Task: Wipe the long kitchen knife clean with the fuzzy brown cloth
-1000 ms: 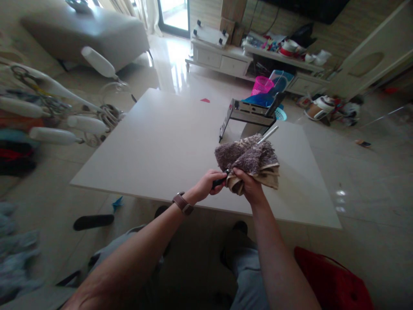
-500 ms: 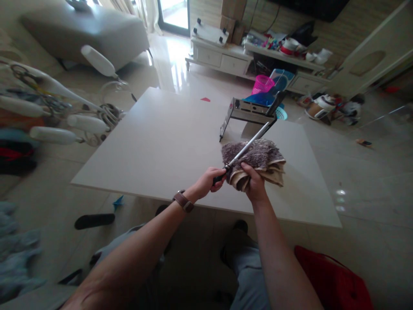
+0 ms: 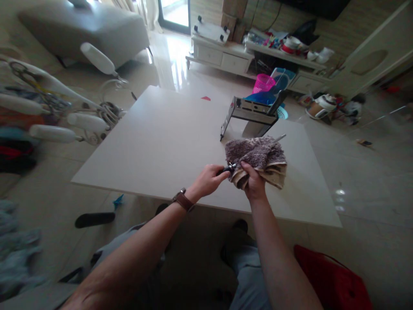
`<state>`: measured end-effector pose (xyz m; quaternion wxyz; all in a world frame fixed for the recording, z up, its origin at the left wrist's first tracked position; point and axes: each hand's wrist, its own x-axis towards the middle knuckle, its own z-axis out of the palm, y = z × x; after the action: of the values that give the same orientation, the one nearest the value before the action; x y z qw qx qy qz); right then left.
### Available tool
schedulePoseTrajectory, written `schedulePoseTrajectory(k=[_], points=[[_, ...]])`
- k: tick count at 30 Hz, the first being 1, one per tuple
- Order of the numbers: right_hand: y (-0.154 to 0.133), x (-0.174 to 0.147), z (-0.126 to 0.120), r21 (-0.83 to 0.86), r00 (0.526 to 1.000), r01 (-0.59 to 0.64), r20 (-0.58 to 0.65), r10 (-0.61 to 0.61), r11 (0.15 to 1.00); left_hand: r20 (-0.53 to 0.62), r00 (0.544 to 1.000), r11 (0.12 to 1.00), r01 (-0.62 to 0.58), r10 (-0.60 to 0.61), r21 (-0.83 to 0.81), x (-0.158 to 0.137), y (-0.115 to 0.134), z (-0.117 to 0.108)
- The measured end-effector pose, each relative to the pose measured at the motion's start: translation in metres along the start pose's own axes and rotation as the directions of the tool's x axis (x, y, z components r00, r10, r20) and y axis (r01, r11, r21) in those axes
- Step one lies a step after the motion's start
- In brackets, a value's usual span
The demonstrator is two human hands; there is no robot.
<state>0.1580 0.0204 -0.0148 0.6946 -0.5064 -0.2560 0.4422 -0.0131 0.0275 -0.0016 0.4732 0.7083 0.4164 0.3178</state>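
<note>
The cloth [image 3: 258, 154] is fuzzy brown and grey on top, with a tan underside. The rod [image 3: 280, 137] poking out of it is shiny silver, and its handle [image 3: 226, 169] is black. The tabletop [image 3: 167, 142] under the cloth is plain cream white. Behind the cloth stands a silver and black rack [image 3: 250, 113]. Past the rack is a bright pink basket [image 3: 263, 82]. The watch strap [image 3: 182, 200] is brown.

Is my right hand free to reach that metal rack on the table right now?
Probably not as things stand: the right hand is closed on the shaggy cloth wrapped round a metal rod. The metal rack stands just beyond, with nothing between.
</note>
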Motion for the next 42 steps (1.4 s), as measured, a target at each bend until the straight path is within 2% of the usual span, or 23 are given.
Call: schedulePoseTrajectory(k=[3, 6, 11, 15, 20, 22, 25, 29, 31, 35, 38, 40, 42], points=[[-0.009, 0.000, 0.006, 0.079, 0.991, -0.034, -0.124, 0.044, 0.996, -0.020, 1.000, 0.994, -0.007, 0.009, 0.112, -0.001, -0.001, 0.000], [-0.012, -0.004, 0.009, 0.090, 0.990, -0.101, -0.085, 0.108, 0.991, -0.046, 0.999, 0.980, 0.005, 0.004, 0.200, -0.004, 0.000, 0.003], [-0.003, -0.011, 0.009, -0.062, 0.986, -0.162, 0.017, 0.163, 0.985, -0.084, 0.996, 0.966, 0.019, 0.003, 0.258, -0.006, 0.001, 0.004], [0.002, -0.009, 0.009, -0.077, 0.989, -0.141, -0.048, 0.138, 0.987, -0.053, 0.999, 0.952, 0.006, 0.011, 0.308, -0.005, 0.001, 0.003], [-0.007, -0.002, 0.009, 0.008, 0.985, -0.003, -0.172, 0.004, 1.000, -0.030, 1.000, 0.924, 0.009, 0.003, 0.381, -0.005, 0.002, 0.002], [-0.011, -0.001, 0.009, 0.037, 0.978, 0.006, -0.207, 0.002, 0.999, -0.021, 1.000, 0.905, 0.014, -0.006, 0.424, -0.005, 0.002, 0.003], [-0.011, -0.004, 0.011, 0.048, 0.987, -0.045, -0.151, 0.051, 0.998, -0.016, 1.000, 0.885, 0.019, -0.013, 0.465, -0.006, 0.002, 0.003], [-0.002, -0.013, 0.014, -0.032, 0.989, -0.148, -0.025, 0.148, 0.988, -0.042, 0.999, 0.868, 0.032, -0.012, 0.495, -0.007, 0.003, 0.004], [0.001, -0.014, 0.015, -0.070, 0.986, -0.167, -0.011, 0.167, 0.983, -0.050, 0.999, 0.864, 0.038, -0.014, 0.503, -0.007, 0.003, 0.003], [-0.001, -0.011, 0.014, -0.080, 0.996, -0.078, -0.053, 0.074, 0.994, -0.033, 0.999, 0.868, 0.024, -0.008, 0.496, -0.007, 0.004, 0.001], [-0.008, -0.005, 0.012, -0.028, 0.988, 0.022, -0.154, -0.026, 0.999, -0.036, 0.999, 0.862, 0.020, -0.002, 0.506, -0.007, 0.004, 0.000], [-0.012, -0.001, 0.011, 0.023, 0.976, 0.045, -0.214, -0.039, 0.999, -0.033, 0.999, 0.860, 0.013, 0.004, 0.510, -0.008, 0.005, 0.000], [-0.014, 0.000, 0.010, 0.062, 0.977, 0.011, -0.212, 0.003, 0.998, -0.028, 1.000, 0.860, 0.009, 0.006, 0.510, -0.008, 0.006, 0.001]])
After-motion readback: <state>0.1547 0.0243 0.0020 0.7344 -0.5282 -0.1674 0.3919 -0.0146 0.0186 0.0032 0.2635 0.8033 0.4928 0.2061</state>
